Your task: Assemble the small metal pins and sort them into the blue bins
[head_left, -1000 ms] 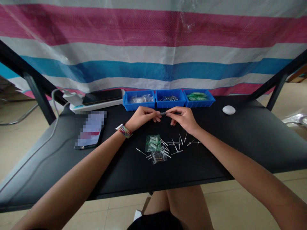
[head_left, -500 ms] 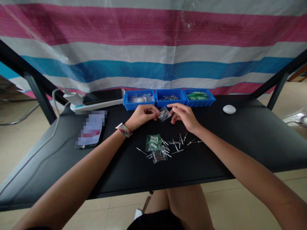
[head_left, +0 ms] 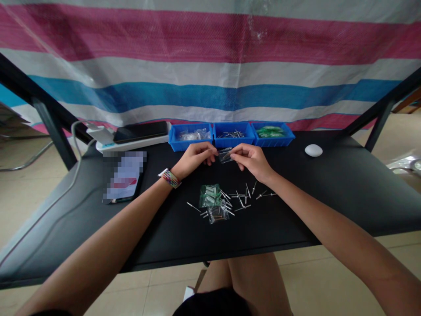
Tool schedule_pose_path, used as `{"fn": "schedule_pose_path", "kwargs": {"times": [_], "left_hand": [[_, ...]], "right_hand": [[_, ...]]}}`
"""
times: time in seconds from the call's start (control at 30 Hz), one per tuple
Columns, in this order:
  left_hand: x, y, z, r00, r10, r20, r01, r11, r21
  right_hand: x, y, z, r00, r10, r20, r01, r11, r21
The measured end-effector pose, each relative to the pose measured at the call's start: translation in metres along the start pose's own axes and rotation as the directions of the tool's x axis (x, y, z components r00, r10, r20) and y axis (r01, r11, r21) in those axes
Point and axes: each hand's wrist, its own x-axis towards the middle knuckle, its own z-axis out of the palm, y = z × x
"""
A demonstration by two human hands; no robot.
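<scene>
Right hand [head_left: 251, 160] pinches the clear bag [head_left: 225, 155] between its fingers; left hand [head_left: 196, 158] meets the edge, pinch unclear; gentle, even tension suits this.

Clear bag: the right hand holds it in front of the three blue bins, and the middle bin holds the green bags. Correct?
Not quite: the green bags are in the right bin; the middle bin holds metal pins, as the head view shows. The right hand does hold the clear bag in front of the bins.
</scene>
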Motion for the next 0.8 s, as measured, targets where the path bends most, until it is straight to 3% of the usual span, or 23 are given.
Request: {"fn": "schedule_pose_path", "kwargs": {"times": [0.13, 0.43, 0.8], "left_hand": [[0.000, -0.001, 0.000, 0.999, -0.034, 0.029, 0.033, 0.999, 0.037], [-0.001, 0.003, -0.002, 0.995, -0.030, 0.098, 0.024, 0.998, 0.055], [-0.001, 0.003, 0.002, 1.000, 0.007, 0.013, -0.007, 1.000, 0.016]], "right_hand": [[-0.001, 0.001, -0.001, 0.999, -0.006, -0.042, 0.007, 1.000, 0.027], [-0.007, -0.009, 0.004, 0.995, -0.057, -0.081, 0.050, 0.995, -0.086], [-0.010, -0.010, 0.004, 0.997, -0.079, -0.019, 0.076, 0.990, -0.117]]}}
